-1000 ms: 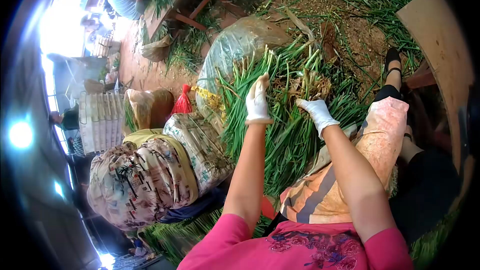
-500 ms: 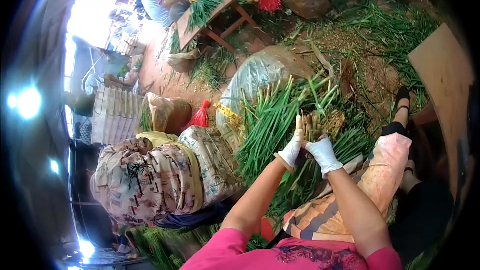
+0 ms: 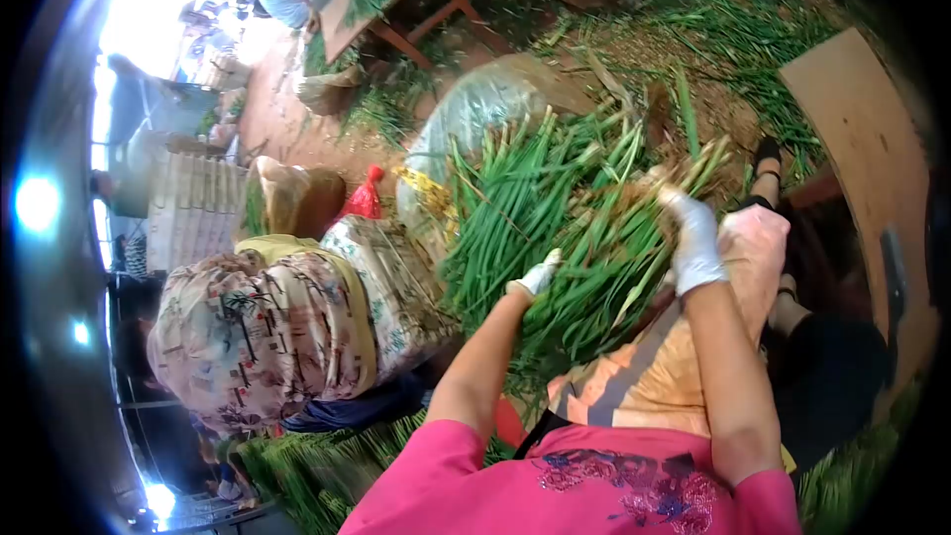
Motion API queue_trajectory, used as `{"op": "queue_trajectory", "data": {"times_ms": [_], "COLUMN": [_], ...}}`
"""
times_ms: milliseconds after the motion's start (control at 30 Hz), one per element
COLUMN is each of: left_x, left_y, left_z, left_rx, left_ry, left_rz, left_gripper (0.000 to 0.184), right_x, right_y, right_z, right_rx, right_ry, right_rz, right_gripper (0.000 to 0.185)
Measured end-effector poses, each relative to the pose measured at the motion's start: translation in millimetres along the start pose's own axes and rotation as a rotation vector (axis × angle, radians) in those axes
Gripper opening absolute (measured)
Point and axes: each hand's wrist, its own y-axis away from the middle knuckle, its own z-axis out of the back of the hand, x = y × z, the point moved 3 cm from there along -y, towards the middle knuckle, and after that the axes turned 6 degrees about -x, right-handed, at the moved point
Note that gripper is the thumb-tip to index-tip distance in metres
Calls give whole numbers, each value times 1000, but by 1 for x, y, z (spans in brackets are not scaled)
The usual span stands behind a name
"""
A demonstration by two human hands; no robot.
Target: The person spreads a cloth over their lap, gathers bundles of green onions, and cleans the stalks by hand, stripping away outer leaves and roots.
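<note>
Right hand [image 3: 698,248] has fingers round green stalks [image 3: 634,253] near root end, over leafy pile [image 3: 500,213]; left hand [image 3: 538,275] by leaves, grip unclear. Risk: one-ended hold, trailing leaves snag, bunch splays.

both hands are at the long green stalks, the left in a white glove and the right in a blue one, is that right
The head view shows a white glove on the right hand, not a blue one. The left hand does wear white, and both are at the long green stalks.
</note>
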Motion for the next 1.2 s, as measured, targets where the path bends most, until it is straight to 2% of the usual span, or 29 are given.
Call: {"op": "queue_trajectory", "data": {"times_ms": [33,100,133,167,200,233,300,333,433,467,500,600,700,733,767,833,900,1000,1033,1067,1100,1133,1167,1200], "left_x": [-2,4,6,4,8,11,18,41,98,96,83,85,77,93,106,135,173,262,296,328,356,380,403,427], "left_y": [6,15,19,27,27,26,23,23,38,40,41,52,59,64,64,62,50,24,15,6,-7,-25,-45,-67], "left_z": [3,11,13,11,15,19,25,32,48,47,43,39,35,42,44,48,57,91,107,123,135,143,151,158], "left_rx": [-59,-23,132,381,463,452,402,562,505,494,358,350,354,288,295,171,-163,-608,-601,-576,-551,-611,-669,-640], "left_ry": [217,1046,1618,2191,2452,2575,2649,2768,2771,2805,2853,2757,2781,2857,2786,2867,2997,3114,3132,3152,3166,3211,3248,3350], "left_rz": [39,80,183,416,620,715,811,828,1044,1108,1159,1131,1128,1192,1244,1356,1384,1159,1032,931,835,693,549,425], "left_gripper": [57,52,50,48,46,44,40,39,33,33,34,34,35,35,34,31,29,34,42,47,53,61,69,84], "right_x": [20,88,99,113,128,144,169,182,207,214,220,238,268,289,309,352,409,487,510,535,545,555,544,536], "right_y": [2,53,46,34,31,39,44,62,71,75,81,100,138,132,149,185,211,264,277,283,294,304,319,325], "right_z": [9,-3,10,29,45,52,70,68,97,102,108,125,132,154,156,156,165,163,160,173,169,163,126,105], "right_rx": [-22,-121,-93,-62,-90,-99,-158,-210,-246,-251,-225,-179,-199,-227,-219,-190,-228,-253,-267,-344,-332,-319,-213,-236], "right_ry": [-74,-175,-226,-279,-292,-300,-385,-400,-482,-513,-525,-559,-444,-499,-415,-435,-511,-507,-530,-296,-242,-188,-323,-204], "right_rz": [-2,124,189,254,324,364,487,507,580,596,605,633,700,745,842,1025,1103,1358,1469,1669,1715,1762,1668,1831], "right_gripper": [36,37,37,37,37,37,36,36,38,38,38,38,39,39,36,35,35,32,30,30,28,27,27,14]}}
